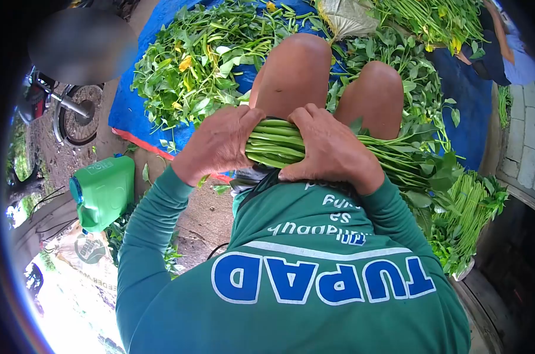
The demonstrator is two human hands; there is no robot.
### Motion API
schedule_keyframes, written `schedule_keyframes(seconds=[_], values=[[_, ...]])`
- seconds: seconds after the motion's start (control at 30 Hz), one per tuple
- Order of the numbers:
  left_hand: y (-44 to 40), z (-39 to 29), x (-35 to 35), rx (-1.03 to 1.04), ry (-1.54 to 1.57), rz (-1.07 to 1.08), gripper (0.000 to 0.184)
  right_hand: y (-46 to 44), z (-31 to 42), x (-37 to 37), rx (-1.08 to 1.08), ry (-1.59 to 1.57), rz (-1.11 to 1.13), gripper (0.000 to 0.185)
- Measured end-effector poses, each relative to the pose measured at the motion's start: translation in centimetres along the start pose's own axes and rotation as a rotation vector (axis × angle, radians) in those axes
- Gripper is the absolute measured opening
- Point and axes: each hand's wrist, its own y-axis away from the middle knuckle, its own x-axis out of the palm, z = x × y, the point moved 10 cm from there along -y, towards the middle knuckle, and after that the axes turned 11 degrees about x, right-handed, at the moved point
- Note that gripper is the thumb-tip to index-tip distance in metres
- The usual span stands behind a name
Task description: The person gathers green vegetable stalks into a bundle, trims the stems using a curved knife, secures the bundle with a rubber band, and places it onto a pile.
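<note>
A bundle of water spinach (275,143), thick green stems side by side, lies across my lap at the middle of the head view. My left hand (220,141) is closed round the stem-end side of it, thumb and fingers curled. Close by on the right, my right hand (332,146) grips the same bundle, thumb below and fingers over the top. Between the hands the stems show bare. Past my right wrist, thinner stems and leaves (424,168) fan out to the right. The palms hide part of the bundle.
Loose greens (202,65) heap on a blue tarp (126,100) ahead of my knees. Tied-looking bundles (465,218) lie at the right. A green jug (105,192) stands at the left, near a wheel (78,115). Another person (509,53) is at the upper right.
</note>
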Motion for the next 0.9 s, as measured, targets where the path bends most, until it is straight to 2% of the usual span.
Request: schedule_keyframes(seconds=[0.07, 0.1, 0.27, 0.47, 0.57, 0.67, 0.7, 0.8, 0.87, 0.9], values=[[-0.3, 0.5, 0.2, -0.012, 0.059, 0.022, 0.072, 0.4, 0.3, -0.1, 0.015, 0.031, -0.037, 0.077], [-0.6, 0.0, -0.2, 0.06, 0.034, -0.002, 0.074, 0.7, 0.4, -0.2, 0.001, 0.034, -0.056, 0.074], [-1.0, -0.6, -1.1, 0.147, -0.005, -0.001, 0.077, 1.4, 0.9, -0.4, -0.06, 0.026, -0.105, 0.062], [-1.9, -1.1, -1.7, 0.182, -0.073, -0.004, 0.07, 0.7, -0.5, 0.9, 0.006, 0.01, -0.024, 0.058], [-3.3, -2.2, -4.2, 0.217, -0.211, 0.005, 0.062, 1.4, 0.0, -1.3, -0.052, -0.031, -0.194, 0.056], [-6.2, -3.3, -7.8, 0.326, -0.456, -0.07, 0.058, 1.7, 0.3, -5.1, -0.061, -0.055, -0.456, 0.054], [-7.4, -3.1, -7.9, 0.375, -0.464, -0.073, 0.058, 1.8, 0.6, -6.3, -0.012, 0.061, -0.56, 0.052], [-10.2, -1.4, -7.9, 0.491, -0.5, -0.086, 0.058, -0.9, -2.6, -4.8, 0.161, 0.185, -0.533, 0.05], [-10.7, 0.5, -6.5, 0.517, -0.526, -0.064, 0.056, -0.9, -1.7, -5.2, 0.145, 0.187, -0.565, 0.053], [-10.5, 0.0, -6.8, 0.547, -0.587, -0.102, 0.05, -0.6, -1.5, -5.1, 0.129, 0.186, -0.588, 0.054]])
